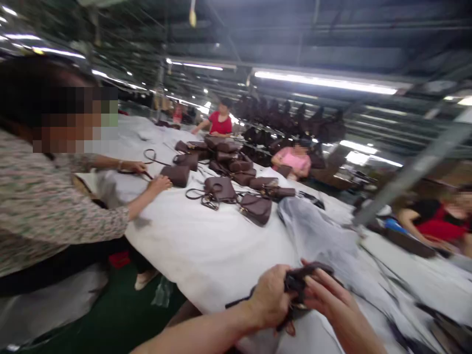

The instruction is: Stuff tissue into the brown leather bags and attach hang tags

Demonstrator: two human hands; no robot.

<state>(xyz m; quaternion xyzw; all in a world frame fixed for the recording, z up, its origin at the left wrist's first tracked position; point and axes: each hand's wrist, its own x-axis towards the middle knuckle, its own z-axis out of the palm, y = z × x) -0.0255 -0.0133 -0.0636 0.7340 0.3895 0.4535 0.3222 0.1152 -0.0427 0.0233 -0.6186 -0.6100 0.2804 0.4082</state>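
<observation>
Near the table's front edge, both my hands are closed on a dark brown bag strap (317, 268), bunched up, with a small glint of metal beneath it. My left hand (271, 296) grips its left side, and a dark end sticks out to the left below the wrist. On the other side, the fingers of my right hand (330, 295) press against the bundle. Blur and my fingers hide much of the piece. Ahead on the white-covered table (221, 250) lie brown handbags, the nearest being one bag (256, 209) with a flap.
At the left, a co-worker in a patterned sleeve (66, 206) handles a brown bag (177, 176) and its strap. Translucent sheeting (317, 231) lies right of the bags. Several other people work farther back. A slanted metal post (401, 172) rises at the right; dark straps lie below it.
</observation>
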